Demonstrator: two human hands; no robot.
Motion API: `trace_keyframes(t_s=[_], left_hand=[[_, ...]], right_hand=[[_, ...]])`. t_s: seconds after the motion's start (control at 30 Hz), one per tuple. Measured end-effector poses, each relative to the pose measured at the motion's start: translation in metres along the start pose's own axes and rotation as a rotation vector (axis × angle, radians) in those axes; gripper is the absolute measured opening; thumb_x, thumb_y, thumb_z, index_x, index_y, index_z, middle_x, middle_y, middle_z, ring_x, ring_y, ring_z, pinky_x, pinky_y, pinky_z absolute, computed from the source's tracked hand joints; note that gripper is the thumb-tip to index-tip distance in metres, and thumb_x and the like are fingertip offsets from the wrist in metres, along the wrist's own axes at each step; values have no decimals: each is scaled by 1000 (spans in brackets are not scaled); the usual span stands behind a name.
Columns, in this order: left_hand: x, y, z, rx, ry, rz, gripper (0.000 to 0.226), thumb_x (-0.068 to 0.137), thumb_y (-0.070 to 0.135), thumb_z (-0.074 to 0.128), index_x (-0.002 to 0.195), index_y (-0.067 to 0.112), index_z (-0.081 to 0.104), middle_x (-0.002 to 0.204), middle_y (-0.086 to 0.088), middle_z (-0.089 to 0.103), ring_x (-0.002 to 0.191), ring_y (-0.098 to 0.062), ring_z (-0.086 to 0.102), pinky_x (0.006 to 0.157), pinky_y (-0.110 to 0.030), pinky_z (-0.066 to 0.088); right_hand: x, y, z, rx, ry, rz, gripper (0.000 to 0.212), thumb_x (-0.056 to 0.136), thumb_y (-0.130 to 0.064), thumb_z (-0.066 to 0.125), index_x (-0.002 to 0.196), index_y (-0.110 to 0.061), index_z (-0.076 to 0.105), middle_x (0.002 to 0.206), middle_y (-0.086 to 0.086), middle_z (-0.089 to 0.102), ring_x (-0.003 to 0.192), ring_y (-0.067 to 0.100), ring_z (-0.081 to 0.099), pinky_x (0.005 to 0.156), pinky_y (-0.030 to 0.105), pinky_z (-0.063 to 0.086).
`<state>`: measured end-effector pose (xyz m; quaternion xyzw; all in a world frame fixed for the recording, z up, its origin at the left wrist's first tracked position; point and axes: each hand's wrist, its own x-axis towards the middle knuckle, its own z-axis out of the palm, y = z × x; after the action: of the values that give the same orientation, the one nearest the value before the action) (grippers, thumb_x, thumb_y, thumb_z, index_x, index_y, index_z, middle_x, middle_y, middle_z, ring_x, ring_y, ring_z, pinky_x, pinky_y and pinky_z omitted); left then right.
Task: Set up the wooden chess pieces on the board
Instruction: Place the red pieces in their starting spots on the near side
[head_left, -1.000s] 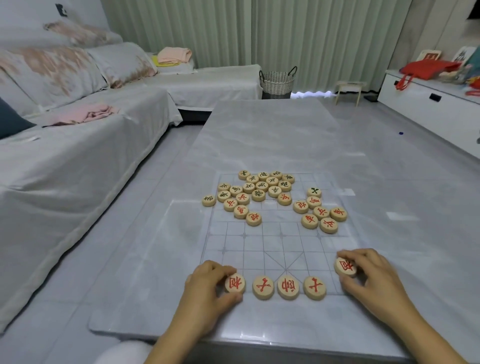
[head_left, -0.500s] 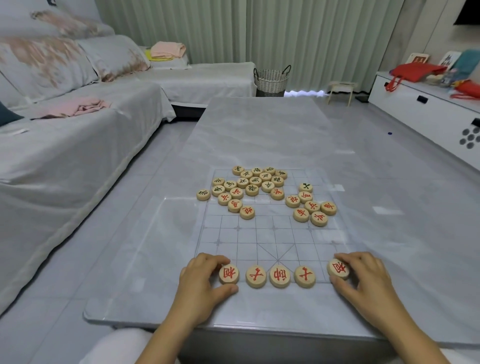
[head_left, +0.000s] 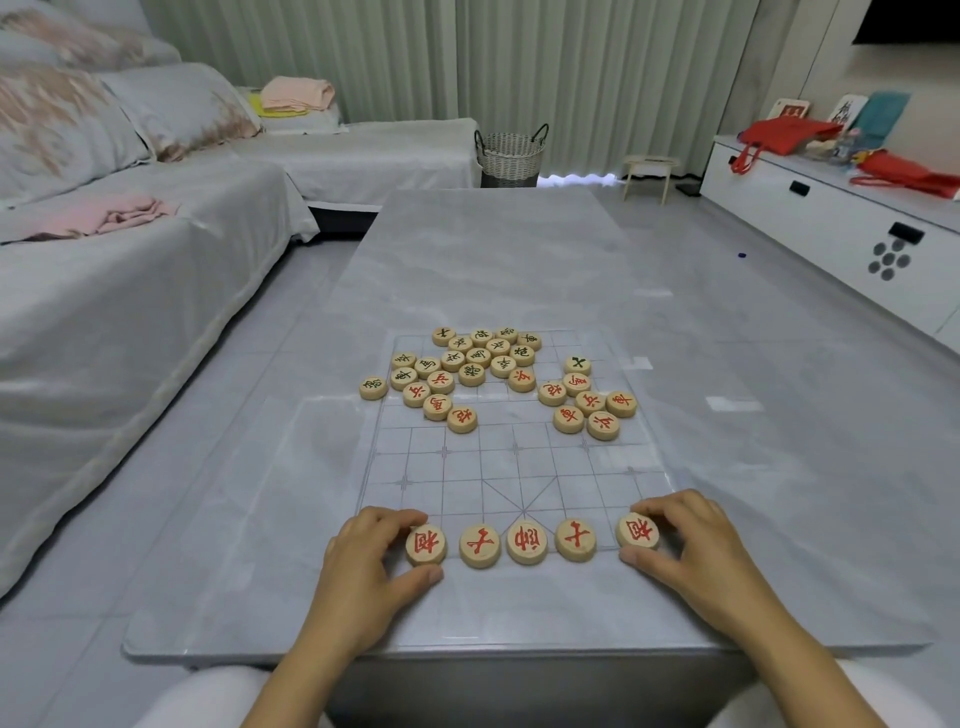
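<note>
The grey table (head_left: 519, 260) filled the middle of the view. Its far half was bare and its near edge lay just ahead of the person's knees. A covered sofa (head_left: 130, 312) ran along its left side and a white cabinet (head_left: 831, 223) stood well apart on the right, with open floor between each and the table.

The clear board (head_left: 519, 467) lay on the table's near half, set back from the near edge by a bare strip. A large cluster (head_left: 467, 364) of wooden pieces sat over the board's far left part, its outermost piece (head_left: 373, 388) just beyond the grid's left line. A smaller cluster (head_left: 587, 402) sat at the far right. Open grid stretched between these clusters and the nearest line.

Five red-marked pieces stood flat in a row along that line. The left hand (head_left: 363, 566) pinched the leftmost piece (head_left: 426, 544) between thumb and curled fingers, and the right hand (head_left: 696, 551) gripped the rightmost piece (head_left: 638, 531) the same way, by the grid's right edge. The three middle pieces (head_left: 526, 542) stood between them, apart from one another and from both hands.
</note>
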<state>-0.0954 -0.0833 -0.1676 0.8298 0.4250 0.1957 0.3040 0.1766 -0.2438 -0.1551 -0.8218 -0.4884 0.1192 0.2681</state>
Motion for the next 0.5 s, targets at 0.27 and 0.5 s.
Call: trace_keyframes(t_s=[0.27,0.5], left_hand=[[-1,-2,-2,-29,-30,11,48,68,46,61,113,34,56,102,25,47,101,-7,49,95,-35,45],[-1,2,-2,1,-28,23,60,62,65,52,113,34,57,99,28,45,99,-5,48,92,-33,45]], right_hand=[[-6,0,-3,-24,-99,-40,51,82,-42,63,127,-37,40,111,-16,40,105,2,34,91,19,27],[-7,-3,1,-26,-56,-69,44,84,-36,61,126,-34,47,102,-21,40,99,0,36,90,19,26]])
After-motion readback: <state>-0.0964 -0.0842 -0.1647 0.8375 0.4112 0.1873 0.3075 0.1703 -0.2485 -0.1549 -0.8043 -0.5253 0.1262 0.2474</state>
